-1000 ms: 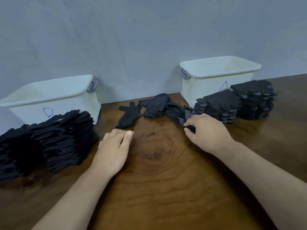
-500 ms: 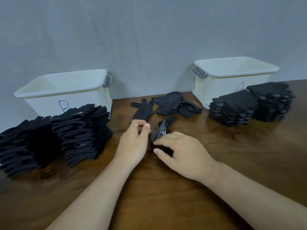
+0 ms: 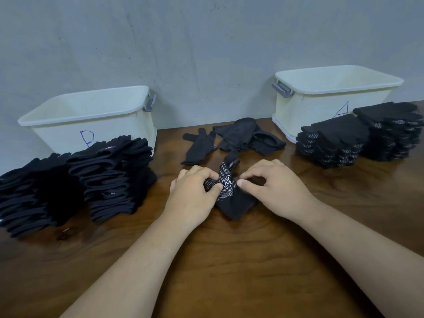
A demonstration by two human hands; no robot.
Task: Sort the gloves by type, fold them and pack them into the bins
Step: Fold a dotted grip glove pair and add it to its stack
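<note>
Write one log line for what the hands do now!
left hand: pinches dotted glove | right hand: pinches it | loose gloves: behind | plain stacks: by bin B | dotted stacks: by bin A

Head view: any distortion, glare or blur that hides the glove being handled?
Head view: wide-angle bending at the edges; soft even light, faint sheen on the table; the dotted glove pinched by left hand and right hand is sharp, dots legible; plain stacks merge into black.
</note>
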